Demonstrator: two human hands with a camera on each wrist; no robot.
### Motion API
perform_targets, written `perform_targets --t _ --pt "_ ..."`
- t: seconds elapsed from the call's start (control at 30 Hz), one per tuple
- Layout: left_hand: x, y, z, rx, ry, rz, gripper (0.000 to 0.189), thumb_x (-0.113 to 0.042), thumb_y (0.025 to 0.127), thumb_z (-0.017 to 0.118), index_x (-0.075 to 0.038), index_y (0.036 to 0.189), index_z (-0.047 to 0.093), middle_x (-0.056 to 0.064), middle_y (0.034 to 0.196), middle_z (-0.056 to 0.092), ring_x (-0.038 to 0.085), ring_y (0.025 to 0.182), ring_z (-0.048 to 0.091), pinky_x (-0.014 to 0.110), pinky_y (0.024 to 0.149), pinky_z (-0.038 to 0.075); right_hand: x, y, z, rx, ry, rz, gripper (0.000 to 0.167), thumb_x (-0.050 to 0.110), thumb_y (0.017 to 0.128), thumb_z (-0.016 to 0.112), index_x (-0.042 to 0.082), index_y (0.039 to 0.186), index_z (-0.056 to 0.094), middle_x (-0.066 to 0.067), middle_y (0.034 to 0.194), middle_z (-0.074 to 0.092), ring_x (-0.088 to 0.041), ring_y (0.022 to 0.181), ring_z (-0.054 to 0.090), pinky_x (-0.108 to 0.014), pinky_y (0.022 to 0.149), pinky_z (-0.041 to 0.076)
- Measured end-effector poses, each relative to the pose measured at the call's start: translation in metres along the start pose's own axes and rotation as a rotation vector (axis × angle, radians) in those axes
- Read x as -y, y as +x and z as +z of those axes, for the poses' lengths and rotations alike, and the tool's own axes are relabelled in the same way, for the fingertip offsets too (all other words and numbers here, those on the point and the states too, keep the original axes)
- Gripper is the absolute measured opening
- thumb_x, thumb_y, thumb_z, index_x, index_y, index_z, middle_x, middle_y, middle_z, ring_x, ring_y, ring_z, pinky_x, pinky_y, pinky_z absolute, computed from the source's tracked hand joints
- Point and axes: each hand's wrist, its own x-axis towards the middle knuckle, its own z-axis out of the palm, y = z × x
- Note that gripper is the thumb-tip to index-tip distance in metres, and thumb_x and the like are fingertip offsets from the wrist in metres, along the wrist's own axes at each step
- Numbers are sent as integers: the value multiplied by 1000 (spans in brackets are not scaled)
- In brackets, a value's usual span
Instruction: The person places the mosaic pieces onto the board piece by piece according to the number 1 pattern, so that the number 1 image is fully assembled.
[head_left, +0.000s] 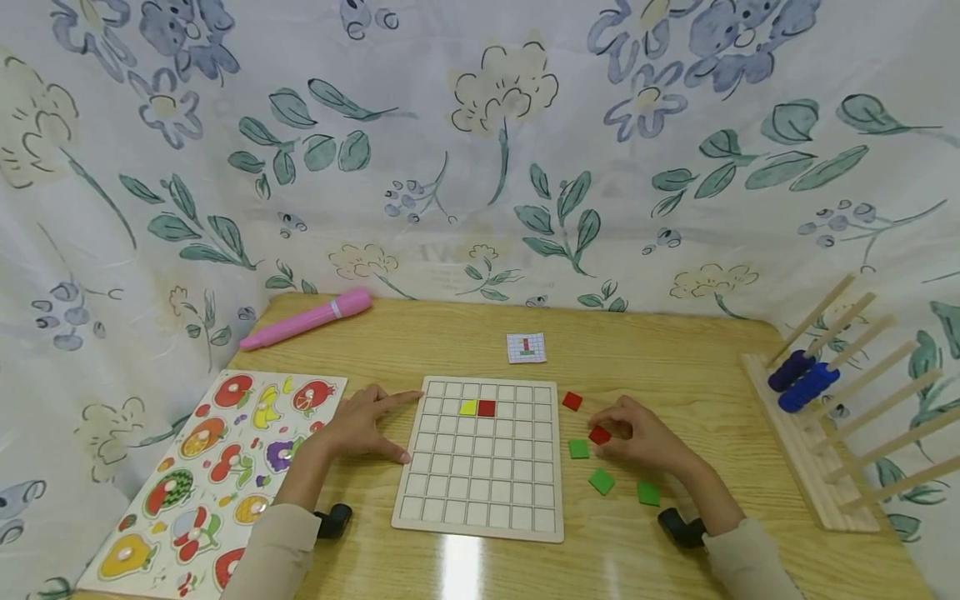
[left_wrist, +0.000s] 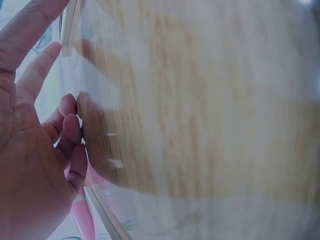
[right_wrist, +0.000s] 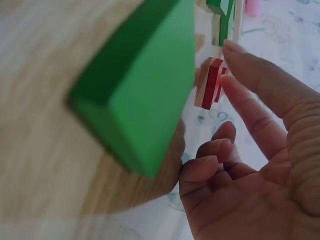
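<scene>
My left hand (head_left: 360, 425) spreads its index finger and thumb along the left edge of a pale wooden grid board (head_left: 483, 532). Its other fingers curl down at the wood in the left wrist view. A yellow quarter-round tile (head_left: 468, 407) and a red square tile (head_left: 486, 408) sit side by side in the board's second row. To the right of the board, my right hand (head_left: 637, 433) is low over the table, thumb and index finger on either side of a loose red tile (head_left: 599, 435). In the right wrist view the fingertips are right at this red tile (right_wrist: 212, 82).
Another red tile (head_left: 572, 401) and green tiles (head_left: 579, 449) lie nearby; one green tile (right_wrist: 145, 90) looms large. A printed pattern card (head_left: 527, 348) lies behind the board. A fruit puzzle (head_left: 180, 483) and pink pen-shaped object (head_left: 307, 320) are left, a bead rack (head_left: 810, 450) right.
</scene>
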Motion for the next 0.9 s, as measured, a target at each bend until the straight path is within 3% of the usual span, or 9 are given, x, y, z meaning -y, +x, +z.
perform_targets --t 0.3,0.47,0.7,0.9 --pt "-1 0 0 -2 5 3 100 -57 59 88 -36 148 47 4 97 40 18 86 34 36 76 25 -6 -4 -2 -11 -54 75 31 14 83 80 5 111 73 -3 86 48 -11 72 37 -26 63 35" --pt "-2 0 -1 -3 0 1 100 -57 59 88 -35 148 47 4 97 41 19 86 34 36 76 25 -7 -6 -3 -28 -62 111 23 14 83 80 7 103 72 -3 87 48 -12 72 38 -26 64 35" --pt "-2 -1 -1 0 -7 2 100 -56 60 89 -34 148 47 4 97 41 18 86 35 36 76 25 -5 -7 -1 -57 -120 49 16 11 80 82 8 91 71 -1 85 49 -8 71 40 -24 63 38" --pt "-2 -1 -1 2 -11 0 101 -56 60 89 -34 148 47 4 97 41 18 85 35 36 75 26 4 -8 1 -86 -139 29 17 16 79 83 11 91 72 1 87 51 -7 73 41 -24 64 39"
